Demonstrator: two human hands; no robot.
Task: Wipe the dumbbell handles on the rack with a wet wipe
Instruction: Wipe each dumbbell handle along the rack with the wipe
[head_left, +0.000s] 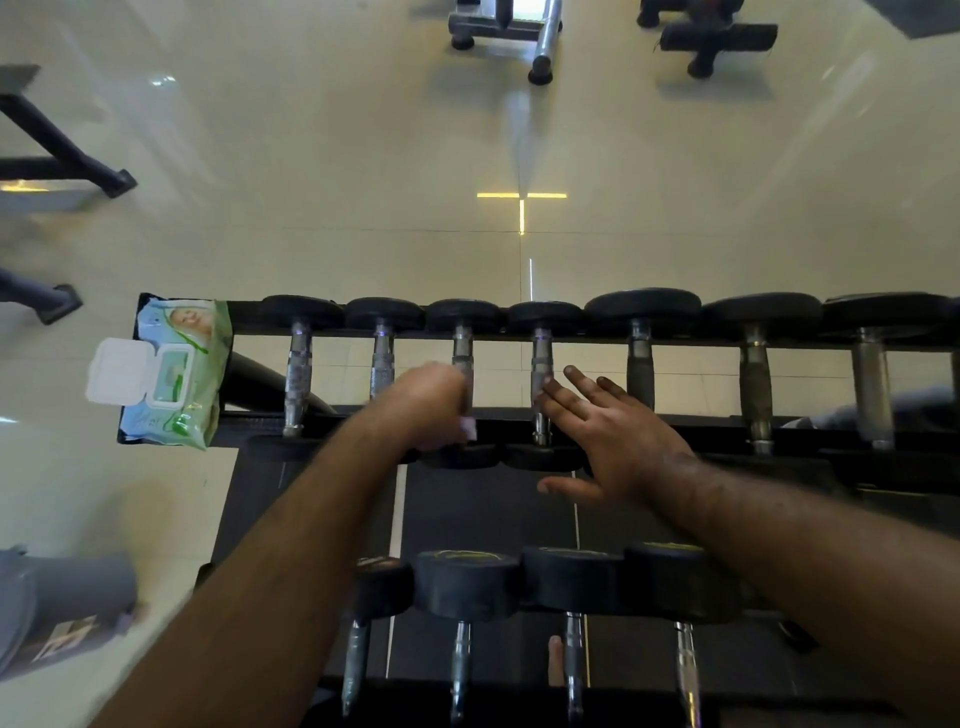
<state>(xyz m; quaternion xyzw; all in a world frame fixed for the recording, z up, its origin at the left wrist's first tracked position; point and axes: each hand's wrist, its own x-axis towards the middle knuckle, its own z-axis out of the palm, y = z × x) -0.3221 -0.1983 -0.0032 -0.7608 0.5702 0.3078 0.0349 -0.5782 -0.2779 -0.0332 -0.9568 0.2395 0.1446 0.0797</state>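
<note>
White wet wipe (469, 427) gripped by left hand (428, 402) on dumbbell handle (462, 358), right hand (610, 434) spread beside

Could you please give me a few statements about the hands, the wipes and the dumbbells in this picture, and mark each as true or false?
1. The left hand is curled round the third handle from the left on the top row, with a bit of white wipe showing under it. True.
2. The right hand grips a dumbbell handle. False: its fingers are straight and spread, the fingertips at the fourth handle.
3. The pack of wipes lies at the left end of the rack. True.
4. The lid of the pack is closed. False: the white lid is flipped open.
5. The pack of wipes lies on the floor. False: it rests on the rack.
</note>
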